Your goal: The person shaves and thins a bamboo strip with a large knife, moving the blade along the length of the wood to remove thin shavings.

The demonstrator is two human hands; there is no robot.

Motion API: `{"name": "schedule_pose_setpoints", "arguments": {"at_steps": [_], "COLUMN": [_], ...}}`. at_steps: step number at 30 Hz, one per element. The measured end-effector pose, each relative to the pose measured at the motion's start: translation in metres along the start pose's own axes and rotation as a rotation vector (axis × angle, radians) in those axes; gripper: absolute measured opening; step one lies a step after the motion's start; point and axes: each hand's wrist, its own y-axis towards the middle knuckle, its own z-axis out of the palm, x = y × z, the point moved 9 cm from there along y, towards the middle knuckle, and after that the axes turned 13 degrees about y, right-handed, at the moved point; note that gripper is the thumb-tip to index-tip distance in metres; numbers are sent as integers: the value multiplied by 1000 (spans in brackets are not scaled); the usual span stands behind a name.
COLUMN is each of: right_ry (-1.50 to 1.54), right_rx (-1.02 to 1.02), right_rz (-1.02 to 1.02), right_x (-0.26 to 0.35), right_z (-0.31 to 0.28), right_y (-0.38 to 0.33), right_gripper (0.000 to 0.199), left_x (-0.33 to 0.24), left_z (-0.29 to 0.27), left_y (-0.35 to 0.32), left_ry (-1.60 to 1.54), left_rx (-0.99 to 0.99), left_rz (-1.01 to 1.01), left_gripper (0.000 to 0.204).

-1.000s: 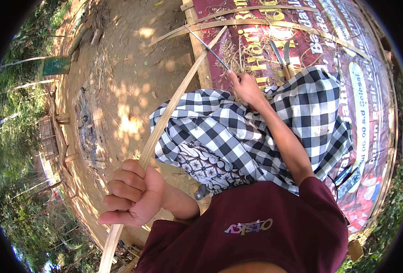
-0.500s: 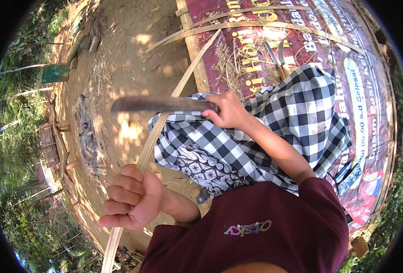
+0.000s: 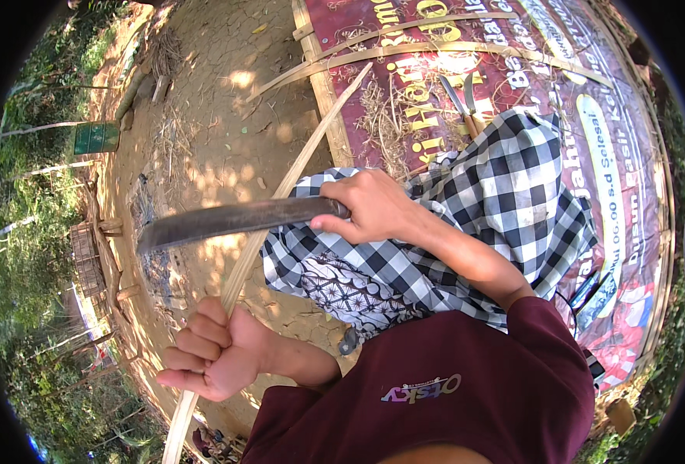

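My left hand [image 3: 220, 349] is closed in a fist around a long pale bamboo strip [image 3: 309, 155], which slants from the lower left up to the edge of the mat. In my right hand [image 3: 373, 206] is the handle of a machete [image 3: 230, 222], its broad dark blade pointing left. The blade lies across the strip, above my left fist; whether it touches the strip is hard to tell. Black and white checked cloth [image 3: 505, 170] covers my lap beneath the right forearm, with a patterned cloth [image 3: 346, 290] below it.
A printed maroon banner [image 3: 358, 85] covers the wood-edged platform. On it lie two knives [image 3: 464, 104], fibre shavings [image 3: 381, 131] and curved bamboo strips [image 3: 427, 48]. Dry cracked ground [image 3: 226, 85] spreads to the left, with a green panel [image 3: 97, 138] and bushes beyond.
My right hand has moved left and down with the machete, so the blade crosses the strip lower and reaches farther left. My left fist has shifted slightly down and left with the strip.
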Motion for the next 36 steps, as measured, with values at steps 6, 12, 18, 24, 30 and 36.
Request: {"name": "schedule_pose_setpoints", "arguments": {"at_steps": [6, 12, 18, 24, 30, 36], "right_ry": [14, 58, -31, -4, -33, 16], "right_rx": [47, -273, -45, -3, -204, -37], "right_rz": [72, 562, 267, 136, 634, 217], "right_x": [12, -109, -22, 10, -104, -8], "right_z": [13, -24, -16, 8, -45, -7], "right_y": [-16, -27, -15, -21, -29, -18], "right_gripper": [57, 58, 58, 57, 56, 44], "left_x": [-19, -9, -16, -16, -9, -22], "left_z": [-11, -15, 10, 18, 10, 23], "left_y": [13, 26, 16, 20, 20, 16], "left_ry": [-65, -36, -176, -205, -219, -219], "left_rx": [145, 200, 433, 510, 485, 514], "left_rz": [-38, -33, 40, 34, 22, 65], "left_gripper": [52, 55, 59, 59, 60, 60]}}
